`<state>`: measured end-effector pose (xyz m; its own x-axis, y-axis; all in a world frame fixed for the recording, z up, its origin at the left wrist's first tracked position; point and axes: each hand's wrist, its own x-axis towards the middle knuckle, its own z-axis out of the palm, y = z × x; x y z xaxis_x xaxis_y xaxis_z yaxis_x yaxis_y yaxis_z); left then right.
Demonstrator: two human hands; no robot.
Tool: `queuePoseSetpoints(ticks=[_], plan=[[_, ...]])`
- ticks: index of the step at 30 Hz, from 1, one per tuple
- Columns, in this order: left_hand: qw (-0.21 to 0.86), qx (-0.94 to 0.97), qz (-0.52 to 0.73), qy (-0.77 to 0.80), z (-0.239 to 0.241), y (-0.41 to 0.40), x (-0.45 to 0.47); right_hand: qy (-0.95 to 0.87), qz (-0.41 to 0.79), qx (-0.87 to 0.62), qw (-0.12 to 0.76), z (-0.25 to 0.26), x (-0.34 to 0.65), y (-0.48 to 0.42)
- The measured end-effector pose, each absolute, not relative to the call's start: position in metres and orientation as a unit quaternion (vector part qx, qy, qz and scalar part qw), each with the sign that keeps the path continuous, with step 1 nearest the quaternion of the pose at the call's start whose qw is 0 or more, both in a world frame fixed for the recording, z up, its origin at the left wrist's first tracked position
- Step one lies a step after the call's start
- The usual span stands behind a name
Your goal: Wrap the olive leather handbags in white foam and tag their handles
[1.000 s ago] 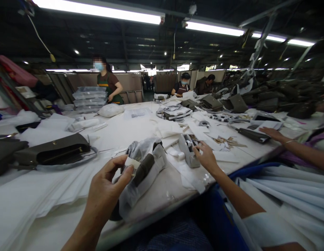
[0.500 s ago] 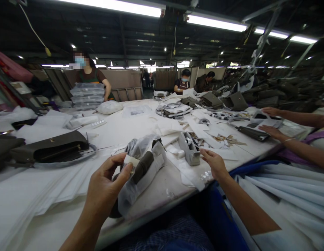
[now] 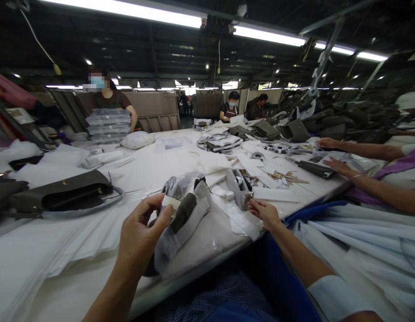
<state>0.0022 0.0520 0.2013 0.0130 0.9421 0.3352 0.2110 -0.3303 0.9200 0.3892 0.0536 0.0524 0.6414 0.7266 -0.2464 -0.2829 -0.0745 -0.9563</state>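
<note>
My left hand is closed, thumb and fingers pinching a small white piece against a dark strap in pale wrapping that lies on the white table. My right hand is at the near end of a grey tape dispenser, just touching it. Its fingers are curled into a pinch, and what they hold is too small to make out.
A dark olive handbag lies to the left. Paper scraps and more bags litter the far table. A co-worker's hands rest on a flat dark piece at right. A person stands behind stacked clear trays. White sheets fill a blue bin.
My right hand has drawn back from the top of the tape dispenser to its near end. My left hand keeps its pinch. The person at the back has moved behind the stacked trays.
</note>
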Motion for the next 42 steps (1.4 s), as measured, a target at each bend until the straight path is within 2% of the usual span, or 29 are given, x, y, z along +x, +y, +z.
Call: queuePoseSetpoints(ticks=[14,17,21,26,31,42], plan=[[0.319,0.639,0.542,0.443,0.196,0.055,0.003,-0.232,0.336,-0.649,0.642,0.058,0.363,0.032],[0.316,0.636,0.543,0.449,0.199,0.054,0.003,-0.323,0.332,-0.609,0.643,0.087,0.326,0.020],[0.293,0.654,0.538,0.443,0.203,0.050,0.006,-0.537,0.320,-0.495,0.603,0.153,0.261,0.010],[0.267,0.669,0.532,0.444,0.205,0.043,0.010,-0.608,0.377,-0.417,0.561,0.206,0.197,0.014],[0.189,0.693,0.539,0.440,0.202,0.039,0.011,-0.613,0.329,-0.458,0.554,0.210,0.170,0.029],[0.025,0.734,0.534,0.420,0.197,0.043,0.010,-0.692,0.230,-0.514,0.451,0.213,0.187,0.028]])
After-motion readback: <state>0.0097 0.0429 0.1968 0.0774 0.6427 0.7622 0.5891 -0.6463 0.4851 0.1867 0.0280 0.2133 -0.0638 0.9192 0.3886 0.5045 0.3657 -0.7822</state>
